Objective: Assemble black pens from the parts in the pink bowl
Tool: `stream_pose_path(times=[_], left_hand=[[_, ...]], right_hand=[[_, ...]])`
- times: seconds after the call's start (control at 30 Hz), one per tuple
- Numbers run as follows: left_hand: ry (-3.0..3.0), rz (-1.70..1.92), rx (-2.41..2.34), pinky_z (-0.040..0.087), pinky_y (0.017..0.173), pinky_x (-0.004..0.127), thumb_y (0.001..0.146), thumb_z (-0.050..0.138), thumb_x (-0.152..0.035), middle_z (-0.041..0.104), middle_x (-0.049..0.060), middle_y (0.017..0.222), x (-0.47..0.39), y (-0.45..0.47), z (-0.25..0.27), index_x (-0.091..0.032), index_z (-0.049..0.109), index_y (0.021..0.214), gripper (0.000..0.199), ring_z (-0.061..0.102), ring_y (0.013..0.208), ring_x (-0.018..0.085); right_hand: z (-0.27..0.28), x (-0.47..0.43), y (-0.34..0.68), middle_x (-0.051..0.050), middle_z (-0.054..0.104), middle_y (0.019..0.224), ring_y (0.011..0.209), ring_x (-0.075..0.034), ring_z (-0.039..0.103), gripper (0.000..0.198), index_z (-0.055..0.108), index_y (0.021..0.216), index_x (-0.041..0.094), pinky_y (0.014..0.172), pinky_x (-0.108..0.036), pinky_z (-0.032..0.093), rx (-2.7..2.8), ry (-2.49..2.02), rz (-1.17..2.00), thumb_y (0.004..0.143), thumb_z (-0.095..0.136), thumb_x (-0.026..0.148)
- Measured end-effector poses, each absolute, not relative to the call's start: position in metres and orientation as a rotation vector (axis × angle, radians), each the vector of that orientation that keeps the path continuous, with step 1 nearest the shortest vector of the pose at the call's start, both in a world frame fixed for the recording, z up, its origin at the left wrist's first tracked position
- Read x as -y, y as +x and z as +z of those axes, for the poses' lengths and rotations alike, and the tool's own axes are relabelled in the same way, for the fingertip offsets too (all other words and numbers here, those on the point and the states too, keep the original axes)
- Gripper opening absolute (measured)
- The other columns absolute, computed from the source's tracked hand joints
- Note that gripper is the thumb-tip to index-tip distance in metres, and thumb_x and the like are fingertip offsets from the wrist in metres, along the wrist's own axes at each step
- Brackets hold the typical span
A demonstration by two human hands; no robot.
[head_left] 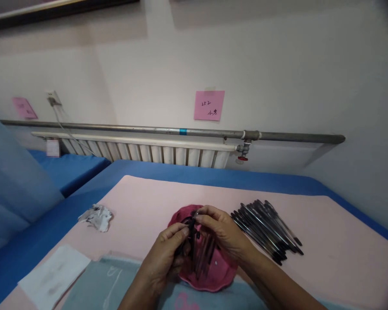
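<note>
Over a red, wavy-edged bowl [218,282], my two hands meet with their fingertips pinched together. Between them is a small black pen part [192,222], too blurred to tell exactly which part. My left hand [164,249] grips it from the left, with its lower fingers curled and partly hidden. My right hand [224,230] pinches at its upper right end. In the bowl lie several dark and clear pen barrels [202,258]. To the right of my right hand is a loose pile of clear pens with black caps [265,228].
A pink sheet [142,198] covers the blue bed [213,172]. Crumpled white tissue [98,217], a stained white cloth [54,273] and a grey-blue cloth [116,275] lie left and in front. Behind stand a radiator [168,155] and a pipe [148,129].
</note>
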State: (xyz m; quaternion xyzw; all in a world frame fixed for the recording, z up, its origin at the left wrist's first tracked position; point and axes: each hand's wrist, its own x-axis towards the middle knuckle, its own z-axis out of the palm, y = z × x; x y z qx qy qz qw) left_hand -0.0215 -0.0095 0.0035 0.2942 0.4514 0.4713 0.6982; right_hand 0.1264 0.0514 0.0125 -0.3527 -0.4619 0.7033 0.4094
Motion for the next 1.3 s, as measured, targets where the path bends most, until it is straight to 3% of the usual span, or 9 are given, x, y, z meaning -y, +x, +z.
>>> stream_pose_path(times=[0.13,0.23,0.4,0.77,0.87,0.97,1.07,1.17,1.3], left_hand=[[0.65,1.046,-1.018,0.005,0.034,0.017,0.071,0.066,-0.046,0.045,-0.008,0.049,0.009,-0.021,0.004,-0.019,0.054,0.084,0.032,0.022,0.031,0.0],[0.655,1.039,-1.016,0.005,0.035,0.016,0.071,0.066,-0.046,0.044,-0.008,0.049,0.009,-0.021,0.003,-0.02,0.053,0.083,0.032,0.022,0.031,0.0],[0.647,1.036,-1.012,0.006,0.034,0.016,0.072,0.065,-0.045,0.044,-0.009,0.048,0.008,-0.021,0.003,-0.02,0.053,0.085,0.031,0.022,0.031,0.0],[0.673,1.048,-1.042,0.006,0.034,0.017,0.071,0.065,-0.046,0.042,-0.009,0.047,0.009,-0.021,0.004,-0.019,0.054,0.081,0.03,0.019,0.031,0.001],[0.77,1.112,-1.119,0.02,0.036,0.016,0.072,0.064,-0.044,0.045,-0.007,0.049,0.006,-0.02,-0.001,-0.018,0.06,0.08,0.027,0.031,0.036,0.004],[1.016,1.27,-1.209,0.042,0.06,0.021,0.074,0.064,-0.038,0.061,0.0,0.067,0.004,-0.019,-0.006,-0.018,0.067,0.079,0.02,0.055,0.065,0.013],[1.193,1.311,-1.306,0.043,0.073,0.024,0.078,0.059,-0.036,0.067,0.003,0.08,0.005,-0.018,-0.008,-0.02,0.07,0.085,0.02,0.058,0.08,0.018],[1.189,1.315,-1.313,0.043,0.069,0.024,0.077,0.06,-0.037,0.067,0.003,0.078,0.004,-0.017,-0.008,-0.02,0.07,0.083,0.021,0.058,0.076,0.018],[0.907,1.335,-1.209,0.037,0.05,0.02,0.07,0.066,-0.042,0.057,-0.001,0.061,0.0,-0.02,-0.007,-0.018,0.063,0.075,0.025,0.049,0.055,0.011]], right_hand=[[0.012,-0.052,0.126,0.001,0.063,0.072,0.058,-0.009,0.052,0.025,0.068,0.085,0.017,0.058,-0.023,0.042,1.152,-0.855,1.829,0.064,0.075,0.029],[0.012,-0.052,0.126,0.002,0.062,0.068,0.057,-0.008,0.051,0.019,0.067,0.076,0.016,0.058,-0.022,0.041,1.141,-0.87,1.81,0.063,0.075,0.028],[0.011,-0.052,0.126,0.0,0.064,0.074,0.06,-0.01,0.053,0.024,0.068,0.083,0.016,0.06,-0.024,0.042,1.17,-0.863,1.846,0.064,0.074,0.029],[0.012,-0.052,0.125,0.0,0.065,0.071,0.064,-0.012,0.056,0.021,0.069,0.076,0.016,0.064,-0.025,0.044,1.152,-0.873,1.783,0.063,0.076,0.032],[0.01,-0.053,0.125,0.001,0.063,0.066,0.061,-0.012,0.054,0.021,0.068,0.072,0.016,0.062,-0.025,0.043,1.149,-0.894,1.757,0.062,0.076,0.033],[0.005,-0.053,0.123,0.002,0.061,0.064,0.057,-0.01,0.052,0.021,0.067,0.07,0.017,0.059,-0.025,0.042,1.126,-0.929,1.73,0.061,0.076,0.033],[0.001,-0.053,0.12,0.002,0.06,0.062,0.053,-0.009,0.049,0.021,0.066,0.07,0.017,0.056,-0.024,0.041,1.109,-0.956,1.706,0.061,0.076,0.034],[0.003,-0.053,0.12,0.002,0.06,0.063,0.053,-0.01,0.05,0.022,0.066,0.072,0.017,0.053,-0.024,0.039,1.146,-0.963,1.698,0.062,0.075,0.035],[0.011,-0.061,0.129,0.0,0.065,0.074,0.05,-0.009,0.047,0.032,0.067,0.093,0.02,0.048,-0.023,0.034,1.176,-0.986,1.572,0.066,0.071,0.037]])
